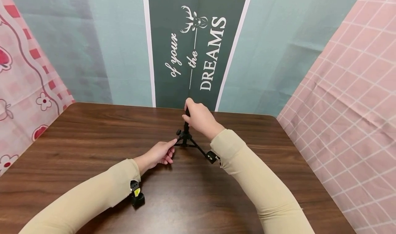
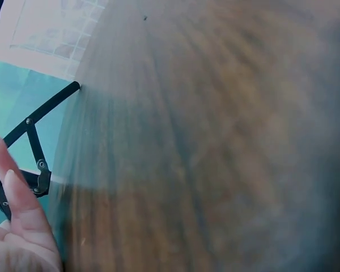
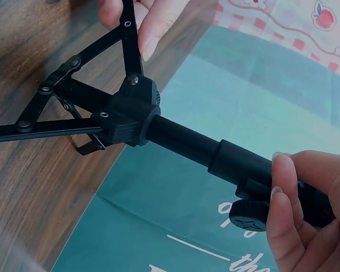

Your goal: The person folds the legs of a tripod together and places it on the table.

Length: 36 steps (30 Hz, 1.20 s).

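A black tripod stand [image 1: 184, 137] stands on the table toward its far side, legs spread. High on its pole, my right hand [image 1: 201, 118] grips the tube. In the right wrist view, fingers of that hand [image 3: 314, 209] wrap the upper tube beside a round black knob [image 3: 249, 215]. My left hand [image 1: 157, 155] is low at the left, holding one leg between thumb and fingers. That leg [image 3: 130, 48] passes between the left fingers in the right wrist view. Hinged braces [image 3: 37, 102] join the legs to the pole. The left wrist view shows another leg [image 2: 54, 103] sticking out past the fingers.
The brown wood-grain table [image 1: 173, 199] extends around the stand. A teal and dark green cloth with lettering [image 1: 198, 55] hangs behind its far edge. Pink patterned cloths [image 1: 349, 99] flank both sides. A black wrist camera [image 1: 137, 198] sits under the left sleeve.
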Each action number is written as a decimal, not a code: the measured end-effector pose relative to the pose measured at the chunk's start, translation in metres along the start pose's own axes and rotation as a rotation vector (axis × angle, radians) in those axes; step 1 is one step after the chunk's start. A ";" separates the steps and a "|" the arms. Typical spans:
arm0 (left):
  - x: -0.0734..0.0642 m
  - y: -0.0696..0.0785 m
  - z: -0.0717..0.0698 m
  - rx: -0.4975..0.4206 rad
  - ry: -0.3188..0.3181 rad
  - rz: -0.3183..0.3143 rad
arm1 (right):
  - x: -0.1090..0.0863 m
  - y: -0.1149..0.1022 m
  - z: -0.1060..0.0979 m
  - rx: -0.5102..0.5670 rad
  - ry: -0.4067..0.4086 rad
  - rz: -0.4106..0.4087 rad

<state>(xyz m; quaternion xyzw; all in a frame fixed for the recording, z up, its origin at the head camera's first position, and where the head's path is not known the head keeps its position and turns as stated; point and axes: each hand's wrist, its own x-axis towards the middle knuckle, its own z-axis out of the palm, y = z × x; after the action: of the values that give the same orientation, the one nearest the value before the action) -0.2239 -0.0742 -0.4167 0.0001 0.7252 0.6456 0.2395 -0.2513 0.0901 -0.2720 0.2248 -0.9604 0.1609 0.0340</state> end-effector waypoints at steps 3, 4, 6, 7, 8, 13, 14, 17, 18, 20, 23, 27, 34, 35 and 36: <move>0.000 -0.001 0.000 0.007 -0.011 -0.009 | 0.000 0.000 0.001 0.010 0.005 -0.001; 0.000 -0.001 0.000 0.009 -0.011 -0.012 | -0.001 0.000 0.001 0.008 0.010 0.000; -0.001 -0.001 0.000 0.018 -0.011 -0.014 | 0.000 0.000 0.002 0.004 0.018 -0.001; -0.001 0.000 0.000 0.027 -0.009 -0.012 | 0.000 0.000 0.001 0.002 0.020 0.000; -0.001 0.000 0.001 0.032 -0.004 -0.013 | 0.000 0.000 0.001 -0.001 0.020 -0.002; -0.001 -0.001 0.002 0.048 0.014 -0.014 | -0.001 -0.001 0.001 -0.008 0.009 -0.001; -0.001 -0.002 0.002 0.045 0.017 -0.014 | -0.001 -0.001 0.001 -0.008 0.009 -0.002; -0.002 -0.002 0.002 0.040 0.017 -0.004 | -0.002 -0.001 0.002 -0.013 0.013 -0.003; -0.002 -0.002 0.002 0.035 0.019 -0.001 | -0.002 -0.001 0.002 -0.014 0.015 -0.005; -0.003 -0.001 0.002 0.029 0.017 0.011 | -0.002 -0.002 0.002 -0.015 0.016 -0.010; -0.006 0.000 0.002 0.020 0.006 0.022 | -0.002 -0.003 0.002 -0.014 0.012 -0.011; -0.006 -0.002 0.001 0.012 0.000 0.022 | -0.003 -0.005 0.003 -0.006 0.009 -0.009; -0.004 -0.003 0.001 -0.011 0.000 0.026 | -0.005 -0.006 0.001 -0.010 0.011 -0.012; -0.004 -0.002 0.002 -0.014 0.000 0.025 | -0.005 -0.007 0.001 -0.009 0.008 -0.013; -0.004 -0.002 0.002 -0.015 0.000 0.023 | -0.005 -0.007 0.001 -0.008 0.006 -0.013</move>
<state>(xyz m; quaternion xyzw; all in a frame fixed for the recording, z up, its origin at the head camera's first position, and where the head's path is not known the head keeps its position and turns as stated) -0.2188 -0.0745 -0.4172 0.0067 0.7201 0.6537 0.2323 -0.2435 0.0863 -0.2713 0.2304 -0.9595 0.1577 0.0385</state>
